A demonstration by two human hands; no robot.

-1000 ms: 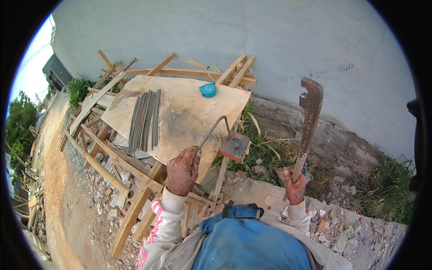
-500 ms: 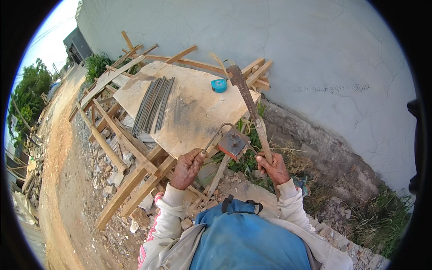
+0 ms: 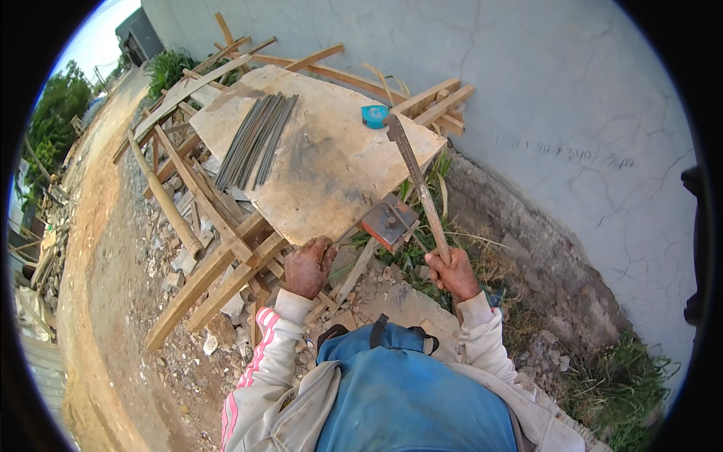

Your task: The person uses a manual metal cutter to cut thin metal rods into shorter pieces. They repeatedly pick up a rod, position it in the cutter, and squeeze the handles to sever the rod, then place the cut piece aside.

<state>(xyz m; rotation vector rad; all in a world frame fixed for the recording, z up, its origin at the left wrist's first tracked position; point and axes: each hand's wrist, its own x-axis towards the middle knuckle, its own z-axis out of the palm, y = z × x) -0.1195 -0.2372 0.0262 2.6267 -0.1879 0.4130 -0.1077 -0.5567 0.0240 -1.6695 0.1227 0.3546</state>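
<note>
My left hand (image 3: 307, 267) is closed at the board's near corner; what it holds, if anything, is hard to make out. My right hand (image 3: 452, 275) grips a long steel bar tool (image 3: 418, 181) with a notched head, raised diagonally. Between and beyond my hands is a dark plate with pins on a red block (image 3: 388, 224), with a thin metal rod (image 3: 418, 241) running from it toward my right hand. The worn board (image 3: 316, 181) carries a bundle of steel rods (image 3: 256, 139) and a turquoise tape measure (image 3: 374, 116).
A frame of timber pieces (image 3: 188, 309) supports the board, with a pipe-like pole (image 3: 166, 196) along its left. A cracked wall (image 3: 565, 98) rises behind and right. A dirt track (image 3: 94, 248) runs at left; rubble and weeds (image 3: 617, 377) lie around my front.
My right hand has swung leftward, bringing the bar over beside the plate. The bent rod's arch has dropped from sight near my left hand. The view has shifted.
</note>
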